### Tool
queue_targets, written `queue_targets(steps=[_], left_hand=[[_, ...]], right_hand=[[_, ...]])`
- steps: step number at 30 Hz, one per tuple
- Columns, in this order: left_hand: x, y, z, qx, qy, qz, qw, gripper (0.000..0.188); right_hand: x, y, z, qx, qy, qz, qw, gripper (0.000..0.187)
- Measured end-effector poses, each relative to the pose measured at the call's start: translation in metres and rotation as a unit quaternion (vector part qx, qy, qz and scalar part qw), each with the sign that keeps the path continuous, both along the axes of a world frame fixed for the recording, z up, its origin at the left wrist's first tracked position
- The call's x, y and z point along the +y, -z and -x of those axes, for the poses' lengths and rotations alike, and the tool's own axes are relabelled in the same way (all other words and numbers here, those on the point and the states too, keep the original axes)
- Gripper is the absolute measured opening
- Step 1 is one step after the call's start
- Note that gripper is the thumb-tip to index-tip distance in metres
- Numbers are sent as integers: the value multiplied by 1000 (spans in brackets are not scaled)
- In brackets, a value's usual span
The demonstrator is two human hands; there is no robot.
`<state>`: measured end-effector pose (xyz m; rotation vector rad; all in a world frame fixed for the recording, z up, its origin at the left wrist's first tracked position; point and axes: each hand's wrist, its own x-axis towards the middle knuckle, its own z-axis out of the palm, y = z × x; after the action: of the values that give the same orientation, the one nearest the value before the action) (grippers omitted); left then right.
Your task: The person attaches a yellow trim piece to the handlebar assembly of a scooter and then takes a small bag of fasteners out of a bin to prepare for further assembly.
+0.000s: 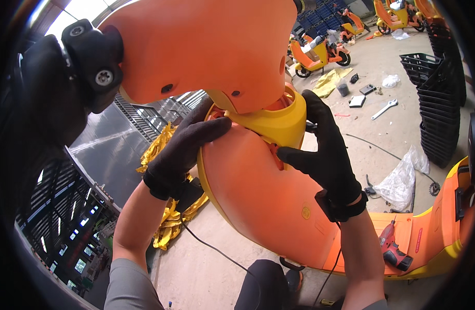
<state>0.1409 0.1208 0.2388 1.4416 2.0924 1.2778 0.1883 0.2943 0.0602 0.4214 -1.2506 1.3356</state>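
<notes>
In front of me stands an orange and yellow electric scooter. Its orange front panel (258, 170) curves down from a yellow neck collar (276, 124). Above the collar is the orange head cover (211, 46). My left hand (188, 142), in a black glove, grips the panel's upper left edge, thumb across the front, fingers hidden behind. On the other side my right hand (328, 150), also gloved, clasps the collar's right side. Its thumb touches the seam where collar and panel meet; its fingertips reach behind. A dark strap or device (328, 204) sits at my right wrist.
A red cordless screwdriver (393, 248) lies on the orange footboard (351, 248). Stacked black crates (436, 113), a wrench (385, 109) and clear plastic bags (403, 178) are on the floor at right. Yellow wrapping (170, 222) lies at left; more scooters (317, 54) stand behind.
</notes>
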Motion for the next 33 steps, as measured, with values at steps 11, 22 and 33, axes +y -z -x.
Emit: queue_targets(steps=[11, 22, 33], left_hand=[[2, -5, -5, 71, -11, 35, 997, 61], [-1, -4, -1, 31, -37, 43, 998, 69], [-2, -3, -9, 37, -46, 59, 997, 68]], right_hand=[[1, -1, 0, -14, 11, -3, 1000, 102], [1, -2, -2, -6, 5, -10, 1000, 102], [-1, -4, -8, -56, 51, -20, 997, 102]])
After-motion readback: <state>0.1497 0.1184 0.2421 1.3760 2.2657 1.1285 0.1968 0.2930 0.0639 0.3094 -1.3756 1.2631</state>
